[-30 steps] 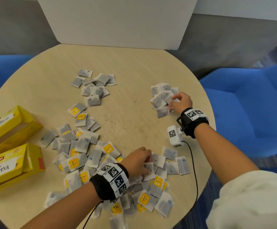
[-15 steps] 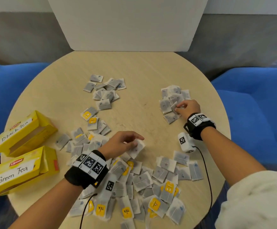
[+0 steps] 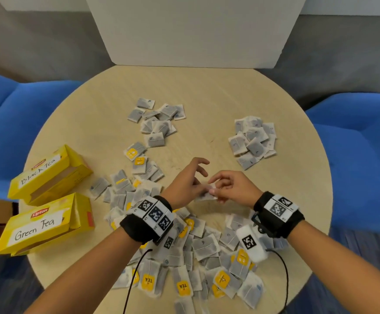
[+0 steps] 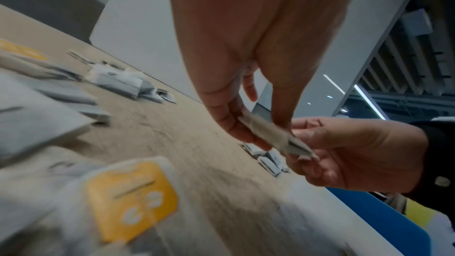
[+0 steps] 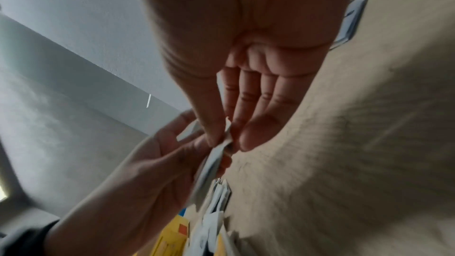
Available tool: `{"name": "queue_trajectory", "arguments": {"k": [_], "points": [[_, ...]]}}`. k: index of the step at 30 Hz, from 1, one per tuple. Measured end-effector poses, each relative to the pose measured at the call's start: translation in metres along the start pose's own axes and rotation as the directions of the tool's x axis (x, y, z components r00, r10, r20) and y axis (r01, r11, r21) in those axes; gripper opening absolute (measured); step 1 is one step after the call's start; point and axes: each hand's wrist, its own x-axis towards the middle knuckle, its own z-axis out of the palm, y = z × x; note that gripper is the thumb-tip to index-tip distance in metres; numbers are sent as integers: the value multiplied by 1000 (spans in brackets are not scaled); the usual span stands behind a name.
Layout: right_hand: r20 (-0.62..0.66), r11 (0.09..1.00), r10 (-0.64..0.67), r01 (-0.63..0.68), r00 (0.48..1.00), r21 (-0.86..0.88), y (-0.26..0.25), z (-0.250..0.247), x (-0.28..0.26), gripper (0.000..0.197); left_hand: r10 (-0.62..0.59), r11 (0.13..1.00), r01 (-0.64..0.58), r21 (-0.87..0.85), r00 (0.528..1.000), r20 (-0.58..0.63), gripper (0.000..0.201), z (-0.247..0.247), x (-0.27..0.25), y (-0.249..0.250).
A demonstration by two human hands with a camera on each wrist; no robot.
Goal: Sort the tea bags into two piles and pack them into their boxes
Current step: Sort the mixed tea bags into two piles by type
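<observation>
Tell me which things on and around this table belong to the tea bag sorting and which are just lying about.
Part of the job:
tea bag pinched by left hand and right hand
unsorted heap
far-left pile
far-right pile
Black Tea box
Green Tea box

Just there:
blue chairs
white board

On the surface, near edge: big heap of tea bags. Far centre: small pile; far right: second pile, well apart. Left edge: two boxes, black tea box behind green tea box. Above the middle, between heap and piles: left hand and right hand, one bag between them. Behind the surface: board. Chairs left and right.
</observation>
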Motion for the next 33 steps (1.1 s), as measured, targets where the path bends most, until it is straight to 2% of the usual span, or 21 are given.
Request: {"name": "queue_trajectory", "arguments": {"k": [3, 5, 7, 9, 11, 14, 16, 21, 24, 28, 30, 33], "points": [[-75, 999, 18, -22, 997, -48, -3, -16, 6, 19, -88, 996, 90, 10, 991, -100, 44, -9, -11, -5], [-248, 996, 29, -48, 968, -74, -6, -39, 17, 19, -135, 976, 154, 152, 982, -130, 23, -19, -25, -11], [-449, 995, 41, -79, 893, -66, -9, -68, 31, 19, -190, 923, 206, 324, 979, -81, 15, -29, -44, -19], [-608, 992, 59, -113, 792, -52, -10, -97, 42, 22, -262, 867, 251, 431, 964, -34, 21, -34, -66, -29], [-696, 986, 83, -159, 713, -46, -8, -117, 52, 22, -321, 828, 301, 474, 946, -39, 27, -32, -85, -37], [-740, 959, 127, -273, 661, -79, 0, -128, 62, 19, -327, 813, 323, 485, 942, -79, 38, -21, -102, -48], [-742, 931, 151, -346, 653, -115, 7, -127, 66, 16, -290, 822, 304, 481, 951, -105, 38, -14, -105, -54], [-759, 918, 126, -365, 639, -155, 13, -118, 69, 22, -248, 854, 265, 448, 964, -99, 31, -9, -104, -60], [-760, 910, 43, -339, 649, -238, 10, -113, 64, 38, -222, 880, 235, 412, 972, -81, 21, -13, -100, -58], [-748, 897, -101, -265, 656, -354, 5, -100, 53, 41, -251, 921, 263, 286, 965, -81, 18, -25, -94, -57], [-704, 888, -157, -212, 692, -407, 0, -82, 44, 39, -275, 939, 286, 192, 958, -83, 17, -31, -91, -56], [-508, 866, -207, -85, 836, -493, -5, -43, 32, 29, -310, 938, 320, 132, 946, -90, 16, -41, -87, -58]]}}
